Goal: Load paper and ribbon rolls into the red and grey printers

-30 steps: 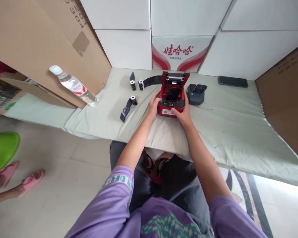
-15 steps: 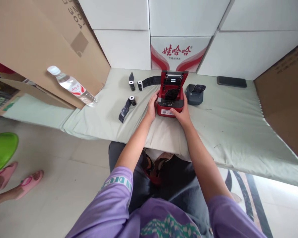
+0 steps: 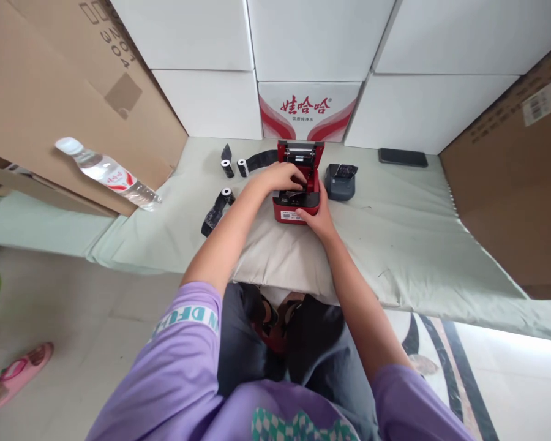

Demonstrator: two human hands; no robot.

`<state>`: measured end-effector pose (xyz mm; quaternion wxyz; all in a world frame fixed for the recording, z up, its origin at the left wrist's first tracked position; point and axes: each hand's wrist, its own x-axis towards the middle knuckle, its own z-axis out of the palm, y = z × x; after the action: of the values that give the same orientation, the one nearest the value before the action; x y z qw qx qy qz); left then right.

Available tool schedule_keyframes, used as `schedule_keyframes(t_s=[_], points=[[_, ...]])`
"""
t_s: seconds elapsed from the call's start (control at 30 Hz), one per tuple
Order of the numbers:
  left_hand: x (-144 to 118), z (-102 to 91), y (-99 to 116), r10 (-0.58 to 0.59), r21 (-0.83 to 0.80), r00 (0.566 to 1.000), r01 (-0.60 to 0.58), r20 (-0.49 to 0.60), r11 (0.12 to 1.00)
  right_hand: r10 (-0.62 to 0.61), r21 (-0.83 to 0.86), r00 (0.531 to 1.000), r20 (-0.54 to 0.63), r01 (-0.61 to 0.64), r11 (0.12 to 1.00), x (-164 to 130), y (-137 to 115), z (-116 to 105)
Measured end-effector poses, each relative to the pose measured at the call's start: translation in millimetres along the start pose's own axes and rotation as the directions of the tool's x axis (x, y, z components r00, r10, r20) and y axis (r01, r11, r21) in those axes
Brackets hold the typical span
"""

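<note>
A small red printer (image 3: 290, 211) with its lid up stands on the pale green cloth-covered table (image 3: 408, 226). My left hand (image 3: 282, 176) reaches over the open paper bay, fingers curled down into it; what they touch is hidden. My right hand (image 3: 316, 214) grips the printer's front right corner. Three black paper rolls lie to the left: one (image 3: 227, 167) and a second (image 3: 244, 165) near the back, the third (image 3: 215, 206) partly unrolled and nearer me.
A dark grey printer (image 3: 340, 180) sits right of the red one. A black phone (image 3: 403, 157) lies at the back right. A water bottle (image 3: 105, 173) leans by a cardboard sheet (image 3: 50, 92). White boxes (image 3: 303, 37) wall the back. Another person's pink slipper (image 3: 13, 375) is on the floor.
My left hand left the printer's left side and moved up over the open bay. My right hand stayed on the front right corner. The camera shifted.
</note>
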<state>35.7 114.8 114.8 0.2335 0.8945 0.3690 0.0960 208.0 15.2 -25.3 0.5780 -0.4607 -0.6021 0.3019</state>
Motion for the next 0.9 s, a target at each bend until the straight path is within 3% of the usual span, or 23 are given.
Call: schedule_keyframes(t_s=[0.07,0.17,0.3,0.43,0.53,0.63,0.73,0.9], points=[[13.2,-5.5,5.4,-0.003,0.138,0.993,-0.013,0.114,0.990,-0.007,-0.002,1.000,-0.002,0.007,1.000,0.0,-0.6,0.3],[18.4,-8.8,17.4,-0.076,0.230,0.987,0.042,0.142,0.972,-0.010,-0.010,1.000,0.005,0.010,1.000,0.1,0.4,0.2],[5.7,-14.1,27.4,-0.072,0.173,0.989,0.049,0.131,0.984,-0.034,-0.026,0.999,0.020,0.034,0.999,-0.1,2.4,-1.0],[-16.9,-22.0,24.1,0.046,-0.168,0.999,-0.049,-0.022,0.985,-0.035,-0.033,0.999,0.015,0.035,0.999,-0.6,0.6,-2.1],[-37.5,-31.2,11.9,0.046,-0.338,0.967,-0.132,-0.251,0.932,-0.025,-0.027,1.000,0.013,0.025,0.999,-1.0,-3.3,-2.6],[-60.5,-43.6,-16.1,-0.076,-0.431,0.873,-0.160,-0.482,0.888,-0.006,-0.016,1.000,0.023,0.006,1.000,-0.8,-5.7,-3.1],[-81.9,-52.9,-62.5,-0.265,-0.516,0.739,-0.128,-0.619,0.847,-0.013,0.012,0.999,0.052,0.013,1.000,-0.1,-4.3,-4.0],[-112.4,-48.2,-138.8,-0.559,-0.632,0.484,0.017,-0.673,0.775,-0.087,0.013,0.990,0.113,0.086,0.996,0.7,0.2,-6.6]])
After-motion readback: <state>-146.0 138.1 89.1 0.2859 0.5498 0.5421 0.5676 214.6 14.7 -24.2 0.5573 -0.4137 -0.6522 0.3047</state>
